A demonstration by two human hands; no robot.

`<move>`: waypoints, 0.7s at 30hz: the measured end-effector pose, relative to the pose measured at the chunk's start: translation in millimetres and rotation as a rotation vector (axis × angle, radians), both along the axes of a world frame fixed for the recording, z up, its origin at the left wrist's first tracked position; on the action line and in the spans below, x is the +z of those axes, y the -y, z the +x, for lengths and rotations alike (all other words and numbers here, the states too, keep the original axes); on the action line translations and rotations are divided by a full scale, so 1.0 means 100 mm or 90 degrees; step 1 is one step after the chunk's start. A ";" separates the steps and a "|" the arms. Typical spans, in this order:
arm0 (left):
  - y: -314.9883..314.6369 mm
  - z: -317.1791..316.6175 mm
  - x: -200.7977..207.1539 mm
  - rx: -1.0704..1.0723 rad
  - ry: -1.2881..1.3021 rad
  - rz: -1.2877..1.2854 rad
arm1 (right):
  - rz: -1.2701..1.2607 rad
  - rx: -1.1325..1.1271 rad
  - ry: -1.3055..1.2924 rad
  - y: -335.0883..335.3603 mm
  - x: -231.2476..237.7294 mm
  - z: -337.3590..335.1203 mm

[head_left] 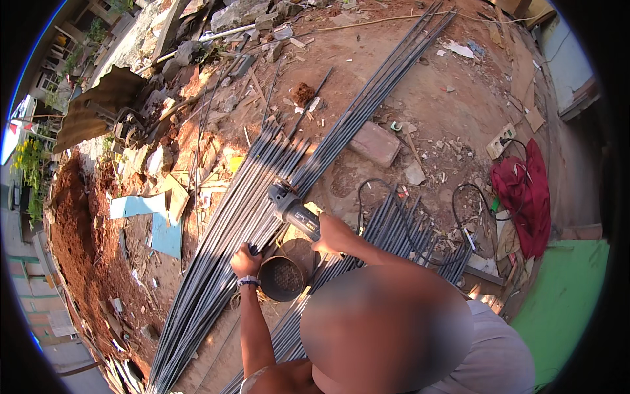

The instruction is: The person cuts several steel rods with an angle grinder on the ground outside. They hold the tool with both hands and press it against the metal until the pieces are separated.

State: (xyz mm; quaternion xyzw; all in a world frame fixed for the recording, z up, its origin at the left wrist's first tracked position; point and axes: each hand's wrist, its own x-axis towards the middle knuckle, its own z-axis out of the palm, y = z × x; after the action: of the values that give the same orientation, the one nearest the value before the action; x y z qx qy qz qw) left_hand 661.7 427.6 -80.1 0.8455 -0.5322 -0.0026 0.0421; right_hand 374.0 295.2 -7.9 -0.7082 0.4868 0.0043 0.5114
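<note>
My right hand (333, 235) is wrapped round the rear body of a dark grey angle grinder (298, 215). The grinder's head lies over a long bundle of steel rebar (226, 220), close to the rods; whether its disc touches them or spins I cannot tell. My left hand (246, 261), with a bracelet at the wrist, is closed on a rebar rod at the bundle's right edge. Beside it, between my hands, stands a round, open-topped metal cylinder (282, 277). A large blurred patch hides part of the lower middle.
More rebar (387, 226) lies to the right, under a black cable (453, 203). A power strip (501, 141) and a dark red cloth (525, 197) lie farther right. A concrete block (375, 143) sits beyond the grinder. Rubble and a blue board (167, 231) are at left.
</note>
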 end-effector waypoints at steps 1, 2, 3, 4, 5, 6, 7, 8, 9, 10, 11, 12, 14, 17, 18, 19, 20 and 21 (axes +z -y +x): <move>0.00 -0.01 0.00 0.000 -0.001 0.006 | -0.007 -0.002 0.004 0.00 -0.02 -0.01; 0.01 -0.02 0.00 0.000 -0.002 0.011 | -0.014 -0.004 0.007 0.00 -0.05 -0.01; 0.01 -0.02 0.00 0.001 -0.001 0.007 | -0.021 -0.004 0.014 -0.01 -0.06 0.00; 0.01 -0.01 0.00 0.000 0.006 0.009 | -0.024 -0.004 0.016 -0.01 -0.06 0.00; 0.02 0.00 0.01 0.000 0.012 0.010 | -0.027 -0.004 0.018 -0.01 -0.07 0.00; 0.02 0.00 0.01 -0.001 0.018 0.012 | -0.029 -0.003 0.019 -0.01 -0.07 0.00; 0.02 -0.01 0.00 0.000 0.018 0.009 | -0.027 -0.001 0.019 -0.01 -0.07 0.00; 0.02 -0.01 0.00 0.001 0.017 0.007 | -0.025 0.001 0.020 -0.01 -0.07 0.00; 0.02 -0.01 0.00 0.002 0.017 0.003 | -0.023 0.003 0.020 -0.01 -0.07 -0.01; 0.02 -0.01 0.00 -0.001 0.015 0.005 | -0.021 0.004 0.021 -0.01 -0.09 -0.01; 0.02 -0.01 0.01 -0.004 0.014 0.006 | -0.019 0.005 0.022 -0.01 -0.11 -0.01; 0.02 -0.01 0.01 -0.005 0.014 0.008 | -0.017 0.007 0.024 -0.01 -0.12 0.00; 0.02 -0.02 0.01 -0.006 0.024 0.006 | -0.020 0.009 0.021 -0.01 -0.12 0.00; 0.02 -0.02 0.01 -0.002 0.020 0.014 | -0.019 0.006 0.027 -0.01 -0.11 -0.01; 0.01 -0.01 0.01 0.000 0.017 0.018 | -0.019 0.005 0.032 -0.01 -0.11 -0.01; 0.01 -0.01 0.00 -0.003 0.017 0.014 | -0.016 0.006 0.033 -0.01 -0.11 -0.01; 0.01 0.00 0.00 -0.006 0.016 0.010 | -0.012 0.006 0.035 -0.01 -0.11 -0.01; 0.01 0.00 -0.01 -0.009 0.014 0.006 | -0.009 0.006 0.034 -0.01 -0.11 -0.01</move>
State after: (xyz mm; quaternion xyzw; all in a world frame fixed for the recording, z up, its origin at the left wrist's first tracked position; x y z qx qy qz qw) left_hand 662.2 426.5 -80.9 0.8418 -0.5388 0.0038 0.0324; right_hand 373.0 295.9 -18.7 -0.7142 0.4693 -0.0157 0.5190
